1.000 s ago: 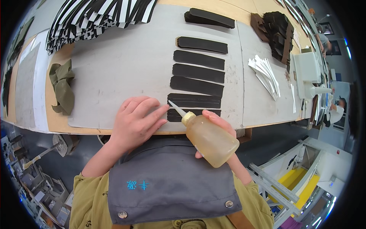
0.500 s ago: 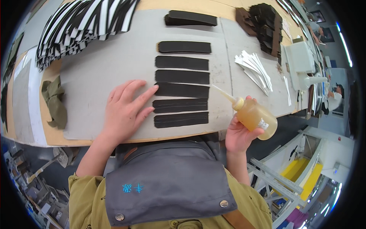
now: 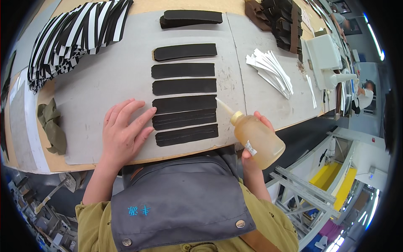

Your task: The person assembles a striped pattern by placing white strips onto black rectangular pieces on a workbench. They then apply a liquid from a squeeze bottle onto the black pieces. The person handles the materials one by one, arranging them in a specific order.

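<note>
A squeeze bottle of cloudy amber liquid is gripped in my right hand, tilted so its long thin nozzle points up and left. The nozzle tip is at the right end of a black strip; whether it touches cannot be told. My left hand rests open, fingers spread, its index fingertip at that strip's left end. Two nearer strips, one and the nearest, show thin lengthwise lines. Farther off, more black strips lie in the same column, with a stacked bundle at the top.
A fanned pile of black and white strips lies far left, above a crumpled olive cloth. White strips, dark brown pieces and a white container occupy the right. The table's front edge runs close to my apron.
The bottle has moved down and left, its nozzle tip now at the strip's right end. My left hand stays by the strip. The whole view has shifted slightly.
</note>
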Available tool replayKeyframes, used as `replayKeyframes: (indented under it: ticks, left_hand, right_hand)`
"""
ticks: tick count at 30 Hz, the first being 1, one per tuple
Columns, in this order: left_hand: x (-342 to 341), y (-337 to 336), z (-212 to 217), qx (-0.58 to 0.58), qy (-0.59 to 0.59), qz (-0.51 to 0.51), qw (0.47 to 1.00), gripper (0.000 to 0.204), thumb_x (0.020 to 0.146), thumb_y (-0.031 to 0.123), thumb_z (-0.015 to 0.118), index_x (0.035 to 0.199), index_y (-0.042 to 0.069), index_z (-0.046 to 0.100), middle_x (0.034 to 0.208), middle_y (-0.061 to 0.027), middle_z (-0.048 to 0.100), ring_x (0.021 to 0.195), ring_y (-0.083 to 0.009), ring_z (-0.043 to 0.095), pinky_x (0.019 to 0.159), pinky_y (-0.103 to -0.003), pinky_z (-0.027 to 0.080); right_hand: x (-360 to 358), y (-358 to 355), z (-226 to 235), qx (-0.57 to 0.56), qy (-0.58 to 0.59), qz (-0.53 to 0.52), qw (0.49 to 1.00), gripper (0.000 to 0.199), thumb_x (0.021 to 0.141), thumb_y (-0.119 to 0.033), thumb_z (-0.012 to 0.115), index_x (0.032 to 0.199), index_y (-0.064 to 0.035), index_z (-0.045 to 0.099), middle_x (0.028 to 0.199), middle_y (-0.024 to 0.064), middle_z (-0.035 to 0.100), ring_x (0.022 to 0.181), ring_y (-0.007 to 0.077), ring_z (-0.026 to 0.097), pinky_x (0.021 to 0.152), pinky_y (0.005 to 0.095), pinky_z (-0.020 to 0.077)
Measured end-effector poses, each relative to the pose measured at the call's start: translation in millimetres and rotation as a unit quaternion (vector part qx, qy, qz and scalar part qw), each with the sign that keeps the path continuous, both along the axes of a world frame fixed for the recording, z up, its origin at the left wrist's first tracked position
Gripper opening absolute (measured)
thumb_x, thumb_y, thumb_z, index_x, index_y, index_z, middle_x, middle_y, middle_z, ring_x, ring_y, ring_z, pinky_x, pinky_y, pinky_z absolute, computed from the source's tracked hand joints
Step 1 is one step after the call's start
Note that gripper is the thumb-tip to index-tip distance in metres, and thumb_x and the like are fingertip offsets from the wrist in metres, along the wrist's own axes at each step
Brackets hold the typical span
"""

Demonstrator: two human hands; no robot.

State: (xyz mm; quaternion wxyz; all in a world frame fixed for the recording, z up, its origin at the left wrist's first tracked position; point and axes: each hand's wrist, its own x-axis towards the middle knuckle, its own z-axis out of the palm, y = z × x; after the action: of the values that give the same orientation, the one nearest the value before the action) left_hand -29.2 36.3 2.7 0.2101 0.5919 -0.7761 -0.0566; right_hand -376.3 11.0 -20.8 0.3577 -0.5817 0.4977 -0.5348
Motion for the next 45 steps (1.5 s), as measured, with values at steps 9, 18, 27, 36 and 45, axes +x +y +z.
replayKeyframes:
  ticks: [9, 18, 27, 36, 45]
  left_hand:
    - [-1, -1, 4, 0.010, 0.019, 0.002, 1.000, 0.038, 0.090, 0.024, 0.073, 0.128, 0.018, 0.076, 0.133, -0.0063, 0.063, 0.127, -0.0316, 0.058, 0.107, -0.045, 0.043]
    - [1, -2, 2, -0.002, 0.038, 0.000, 0.999, 0.037, 0.087, 0.020, 0.076, 0.124, 0.018, 0.077, 0.132, -0.0047, 0.064, 0.125, -0.0301, 0.059, 0.105, -0.044, 0.045]
    - [3, -1, 1, -0.004, 0.050, 0.001, 0.999, 0.038, 0.085, 0.020, 0.078, 0.123, 0.019, 0.078, 0.131, -0.0029, 0.064, 0.125, -0.0275, 0.059, 0.105, -0.042, 0.045]
    - [2, -2, -2, -0.001, 0.052, -0.001, 0.999, 0.037, 0.086, 0.020, 0.077, 0.122, 0.019, 0.078, 0.130, -0.0030, 0.064, 0.125, -0.0269, 0.059, 0.105, -0.043, 0.044]
    - [0, -1, -1, -0.004, 0.058, 0.003, 0.998, 0.033, 0.089, 0.018, 0.075, 0.121, 0.016, 0.077, 0.127, -0.0046, 0.066, 0.123, -0.0297, 0.061, 0.104, -0.044, 0.045]
  right_hand:
    - [0, 0, -7, -0.056, 0.068, 0.044, 0.995, 0.118, 0.063, -0.067, 0.093, 0.146, 0.0051, 0.048, 0.143, 0.0229, 0.060, 0.129, 0.0309, 0.062, 0.107, 0.0414, 0.0531]
    - [29, -4, 2, -0.058, 0.076, 0.130, 0.987, 0.112, 0.063, -0.056, 0.099, 0.144, 0.0050, 0.051, 0.141, 0.0239, 0.062, 0.128, 0.0308, 0.064, 0.108, 0.0398, 0.0528]
    - [65, -17, 12, -0.071, 0.032, 0.267, 0.961, 0.099, 0.065, -0.034, 0.103, 0.143, 0.0030, 0.054, 0.143, 0.0243, 0.061, 0.131, 0.0316, 0.063, 0.106, 0.0397, 0.0546]
    - [76, -21, 17, -0.091, 0.091, 0.335, 0.934, 0.106, 0.061, -0.036, 0.105, 0.145, 0.0000, 0.052, 0.142, 0.0233, 0.061, 0.135, 0.0352, 0.060, 0.112, 0.0464, 0.0510]
    - [12, -10, 8, -0.095, 0.080, 0.128, 0.984, 0.108, 0.061, -0.053, 0.101, 0.139, 0.0063, 0.056, 0.136, 0.0255, 0.066, 0.127, 0.0346, 0.065, 0.106, 0.0437, 0.0543]
